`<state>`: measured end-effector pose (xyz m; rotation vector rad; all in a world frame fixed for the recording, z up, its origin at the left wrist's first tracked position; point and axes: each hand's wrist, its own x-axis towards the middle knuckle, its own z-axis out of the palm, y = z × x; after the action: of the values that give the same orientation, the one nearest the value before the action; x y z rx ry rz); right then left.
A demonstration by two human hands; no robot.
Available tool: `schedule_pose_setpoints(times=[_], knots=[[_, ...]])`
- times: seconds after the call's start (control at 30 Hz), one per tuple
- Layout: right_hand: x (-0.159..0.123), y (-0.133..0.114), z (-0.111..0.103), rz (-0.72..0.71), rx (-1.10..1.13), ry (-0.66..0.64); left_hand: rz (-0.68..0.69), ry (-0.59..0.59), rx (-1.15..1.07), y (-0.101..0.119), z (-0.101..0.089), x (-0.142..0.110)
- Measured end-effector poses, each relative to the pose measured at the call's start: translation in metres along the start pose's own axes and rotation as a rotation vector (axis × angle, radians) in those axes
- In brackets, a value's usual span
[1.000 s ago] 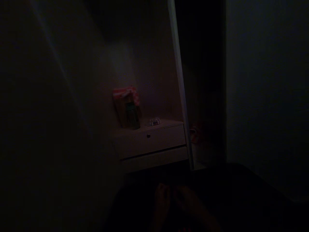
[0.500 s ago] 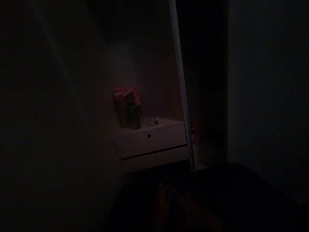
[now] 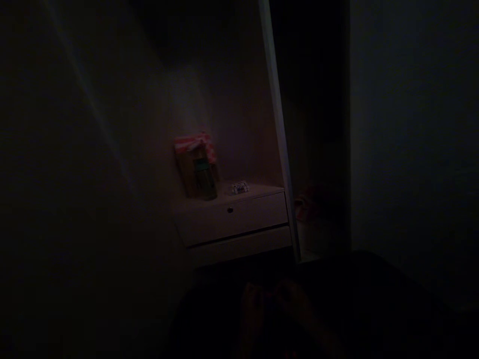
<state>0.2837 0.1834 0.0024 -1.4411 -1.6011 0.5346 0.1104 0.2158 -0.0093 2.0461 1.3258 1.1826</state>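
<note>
The room is almost dark. Low in the middle of the view, two dim reddish shapes lie close together over a dark surface. They seem to be my left hand and my right hand. Their fingers are lost in the gloom, and I cannot make out anything held in them. The nearest thing is a pale bedside cabinet with a small round drawer knob, a little way beyond them.
On the cabinet top stand a pink-striped package, a green bottle in front of it and a small white object. A pale upright door edge rises right of the cabinet, with a reddish item behind it.
The view shifts very slightly. The two dim shapes at the bottom stay in about the same place.
</note>
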Motion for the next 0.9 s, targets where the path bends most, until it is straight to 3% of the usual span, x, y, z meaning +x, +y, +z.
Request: schedule_pose_setpoints(times=[0.9], knots=[[-0.0048,-0.0019,0.0040,-0.040,-0.135,-0.077,-0.016,0.025,-0.056,0.0047,-0.0005,-0.0025]])
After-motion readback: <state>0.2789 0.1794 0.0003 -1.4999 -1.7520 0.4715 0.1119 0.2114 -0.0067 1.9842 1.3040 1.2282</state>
